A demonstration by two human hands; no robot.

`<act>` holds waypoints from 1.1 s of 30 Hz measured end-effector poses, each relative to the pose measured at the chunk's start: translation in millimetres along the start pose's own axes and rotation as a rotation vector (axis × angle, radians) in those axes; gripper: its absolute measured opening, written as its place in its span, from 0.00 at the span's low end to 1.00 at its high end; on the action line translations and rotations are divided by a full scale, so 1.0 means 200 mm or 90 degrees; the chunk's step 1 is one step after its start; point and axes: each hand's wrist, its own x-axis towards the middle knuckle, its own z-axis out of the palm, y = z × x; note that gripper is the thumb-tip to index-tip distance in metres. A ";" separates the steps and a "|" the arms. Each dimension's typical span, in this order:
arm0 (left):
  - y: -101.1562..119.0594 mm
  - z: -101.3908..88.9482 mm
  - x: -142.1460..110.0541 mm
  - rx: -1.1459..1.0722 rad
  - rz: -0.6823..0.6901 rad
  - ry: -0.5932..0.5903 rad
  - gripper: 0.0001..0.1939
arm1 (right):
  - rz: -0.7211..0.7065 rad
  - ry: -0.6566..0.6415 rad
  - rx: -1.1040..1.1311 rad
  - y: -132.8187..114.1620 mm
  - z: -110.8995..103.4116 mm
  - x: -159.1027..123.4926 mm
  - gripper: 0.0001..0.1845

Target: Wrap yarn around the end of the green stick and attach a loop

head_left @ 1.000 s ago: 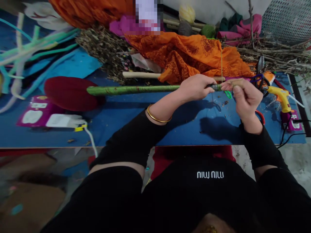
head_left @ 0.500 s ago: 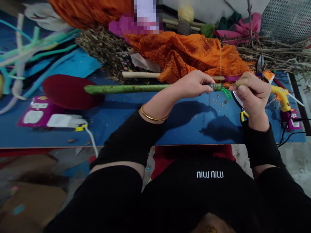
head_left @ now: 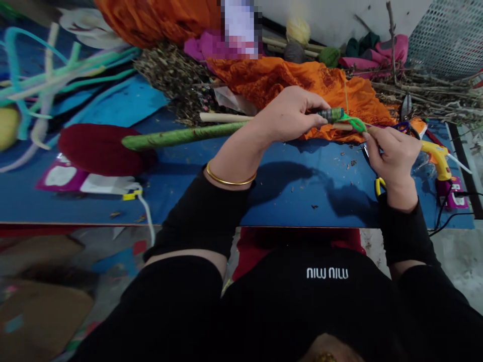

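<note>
My left hand (head_left: 289,114) is closed around a green-wrapped stick (head_left: 188,136) near its right end. Dark thread is wound just beyond my fingertips. The stick's left end meets a flat dark-red oval piece (head_left: 94,150). From the right end runs a bright green string (head_left: 354,122), stretched toward my right hand (head_left: 394,156). The fingers of that hand are pinched on the string's end, a short way right of the stick. Under my right wrist, yellow-handled scissors (head_left: 379,187) are partly hidden.
A yellow glue gun (head_left: 437,158) stands on the right with a black cord. Behind my hands lie orange cloth (head_left: 279,75), a bare wooden stick (head_left: 222,117) and dry twigs (head_left: 433,90). Coloured tubes (head_left: 49,85) pile up at the left. The blue table's (head_left: 271,211) front edge is before me.
My left hand has tilted the stick, its right end now higher. My right hand has moved slightly down from the stick's end, and the green string between them is now drawn out.
</note>
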 end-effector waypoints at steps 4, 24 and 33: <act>0.01 -0.02 -0.01 0.002 0.008 0.010 0.15 | 0.068 0.023 -0.025 0.04 0.01 0.01 0.20; 0.00 -0.27 0.13 0.165 0.055 0.315 0.19 | -0.173 -0.150 0.162 -0.16 -0.05 0.48 0.13; -0.01 -0.38 0.10 0.040 0.061 0.227 0.22 | 0.025 0.039 0.302 0.00 0.02 0.59 0.07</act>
